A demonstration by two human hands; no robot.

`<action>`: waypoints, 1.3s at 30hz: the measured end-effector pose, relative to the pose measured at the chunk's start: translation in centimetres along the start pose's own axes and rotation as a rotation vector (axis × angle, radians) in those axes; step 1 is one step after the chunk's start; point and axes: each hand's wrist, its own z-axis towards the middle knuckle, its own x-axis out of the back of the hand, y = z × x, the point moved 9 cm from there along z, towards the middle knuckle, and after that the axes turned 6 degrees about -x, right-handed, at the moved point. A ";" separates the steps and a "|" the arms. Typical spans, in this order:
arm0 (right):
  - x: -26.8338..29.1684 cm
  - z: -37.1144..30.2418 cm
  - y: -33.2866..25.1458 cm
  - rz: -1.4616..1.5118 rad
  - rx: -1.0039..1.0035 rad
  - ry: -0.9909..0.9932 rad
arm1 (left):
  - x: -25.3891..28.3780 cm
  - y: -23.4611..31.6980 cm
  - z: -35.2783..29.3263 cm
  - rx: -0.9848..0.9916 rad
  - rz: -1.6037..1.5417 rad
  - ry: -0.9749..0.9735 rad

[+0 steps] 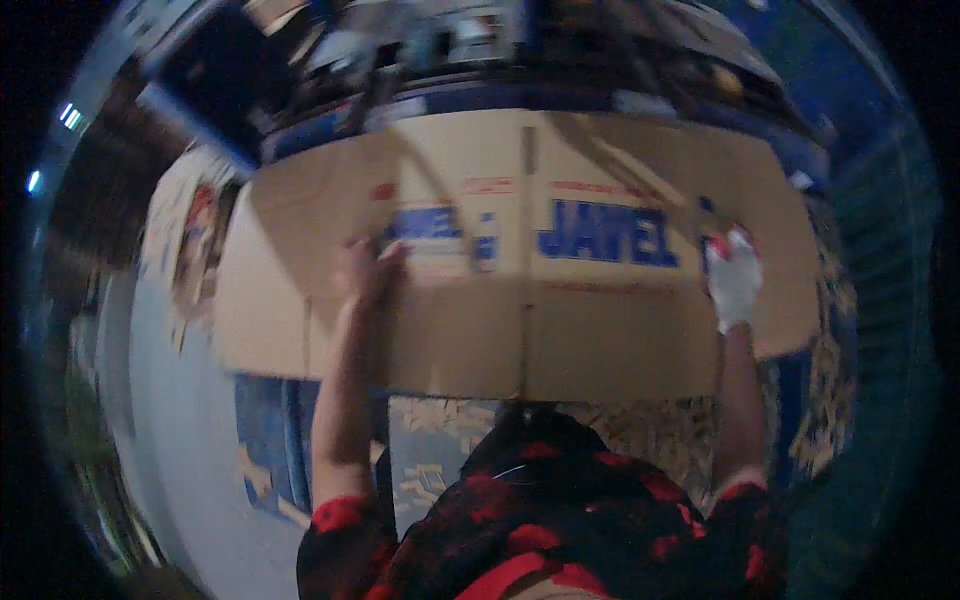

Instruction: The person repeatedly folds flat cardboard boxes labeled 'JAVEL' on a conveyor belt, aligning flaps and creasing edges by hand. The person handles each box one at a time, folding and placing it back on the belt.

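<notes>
A wide flattened cardboard sheet point(450, 335) lies in front of me, with blue block lettering and thin red print on its upper face. A crease runs down its middle. My left hand point(370, 268) is bare and lies on the left half, its fingers slightly apart and blurred. On the right half rests my right hand point(735, 280) in a white glove with red at the fingertips. Those fingers are partly bent and smeared, so their exact pose is unclear. Both hands touch the face of the sheet, well inside its edges.
Beyond the sheet stands a dark blue machine point(500, 92) with metal parts. Cardboard scraps point(640, 435) litter the floor below and to the right. More cardboard point(170, 235) stands at the left, beside a grey floor point(175, 440). Blue machine parts point(270, 430) show under the near edge.
</notes>
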 end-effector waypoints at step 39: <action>5.9 -14.5 -8.1 -0.195 0.765 -0.545 | 1.9 5.1 -18.0 -0.604 0.182 0.081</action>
